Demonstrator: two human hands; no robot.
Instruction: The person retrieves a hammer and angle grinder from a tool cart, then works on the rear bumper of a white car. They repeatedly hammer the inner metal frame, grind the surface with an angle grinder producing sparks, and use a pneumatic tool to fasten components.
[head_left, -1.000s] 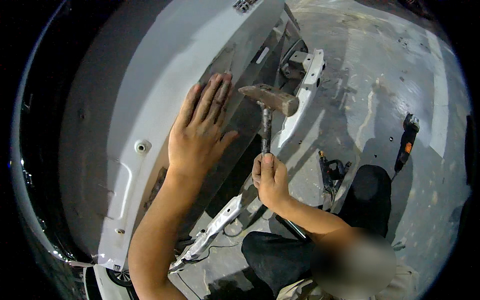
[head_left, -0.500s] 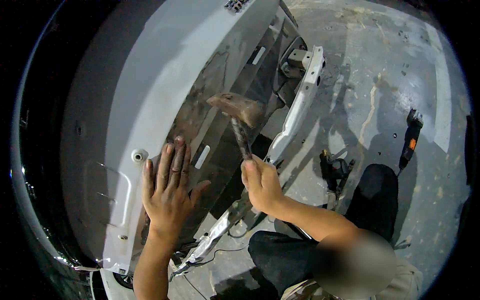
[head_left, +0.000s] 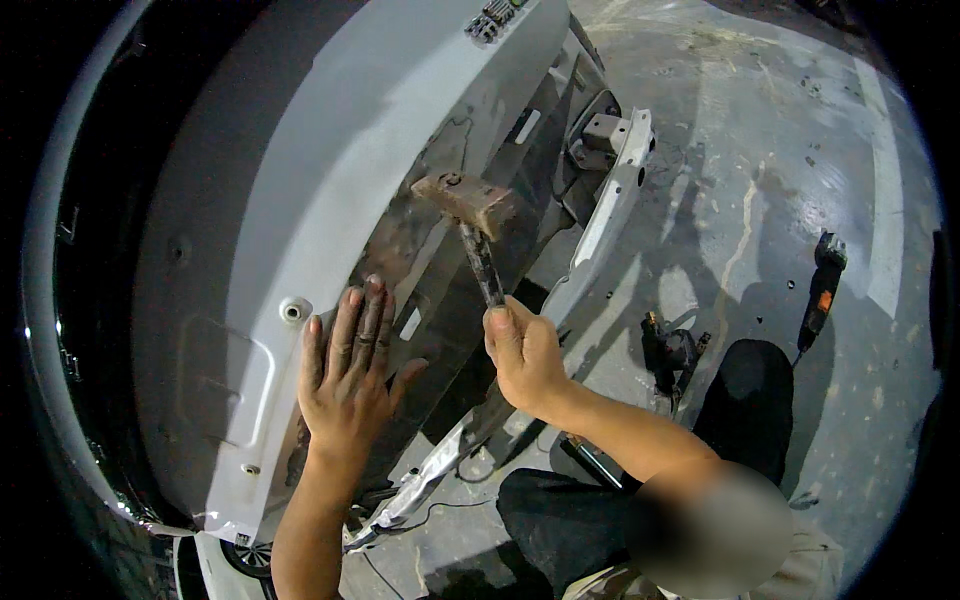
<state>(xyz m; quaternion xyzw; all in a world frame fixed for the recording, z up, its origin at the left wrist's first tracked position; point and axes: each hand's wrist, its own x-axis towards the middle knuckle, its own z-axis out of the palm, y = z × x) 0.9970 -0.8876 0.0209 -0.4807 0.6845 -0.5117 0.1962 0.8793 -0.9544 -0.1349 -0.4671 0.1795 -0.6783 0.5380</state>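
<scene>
My right hand is closed round the dark handle of a hammer, whose heavy, worn brownish head is up by the bare-metal part of a white car body panel. Whether the head touches the metal I cannot tell. Flat against the panel, lower left of the hammer head, lies my left hand. Its fingers are stretched out and darkened with grime, and it holds nothing. A round fitting sits on the white panel just beside its fingertips.
A silvery metal beam runs along the body's right edge. On the grey floor lie a black power tool with an orange patch and another dark tool. A thin cable trails near my knees.
The hammer head has turned and sharpened from a blur, at nearly the same height. The whole view has shifted slightly. My left hand still rests on the panel.
</scene>
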